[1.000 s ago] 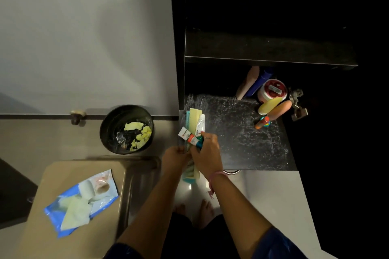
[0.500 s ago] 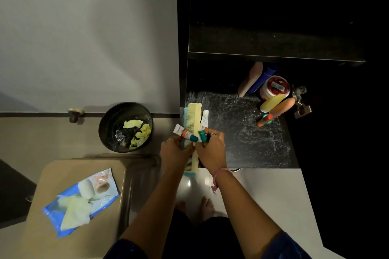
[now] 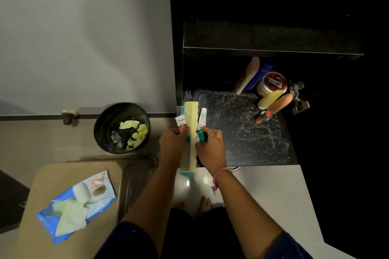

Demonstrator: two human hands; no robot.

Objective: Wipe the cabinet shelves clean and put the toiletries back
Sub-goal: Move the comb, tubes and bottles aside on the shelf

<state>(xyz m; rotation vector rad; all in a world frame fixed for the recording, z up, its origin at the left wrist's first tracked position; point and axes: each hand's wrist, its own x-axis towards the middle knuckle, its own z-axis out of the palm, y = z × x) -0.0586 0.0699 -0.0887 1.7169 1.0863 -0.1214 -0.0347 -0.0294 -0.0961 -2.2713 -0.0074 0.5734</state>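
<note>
Cream comb (image 3: pixel 191 136) sits between my two hands at the front-left corner of the lower shelf (image 3: pixel 242 132), long axis running front-to-back: far end over the shelf, near end hanging past its front edge toward me. A teal comb (image 3: pixel 186 173) lies under it, only edges showing.

L hand (image 3: pixel 173 145) is clenched on the combs from the left side, w/ a small white-and-orange tube (image 3: pixel 180 122) pinched up top. R hand (image 3: pixel 210 149) grasps a white tube w/ teal cap (image 3: pixel 202 120), pointing the same way as the comb, just beside its right edge.

Key relation: open shelf space is ahead and to the right of both hands, so R hand is nearer the drop spot; its tube already hangs over the shelf, I judge it goes down first, w/ a short push fwd. Combs then need to slide lengthwise along their own axis.

Back-right corner already holds a cluster: pink bottle (image 3: pixel 247 75), blue bottle (image 3: pixel 260 75), red-lid jar (image 3: pixel 273 85), yellow tube (image 3: pixel 270 99), orange tube (image 3: pixel 280 103). Mid-shelf looks streaky, cannot tell if wet or just scuffed.

Off to the left: bin (image 3: pixel 122 128) w/ used wipes, wipes pack (image 3: pixel 77 202) on the counter (image 3: pixel 42 237).
</note>
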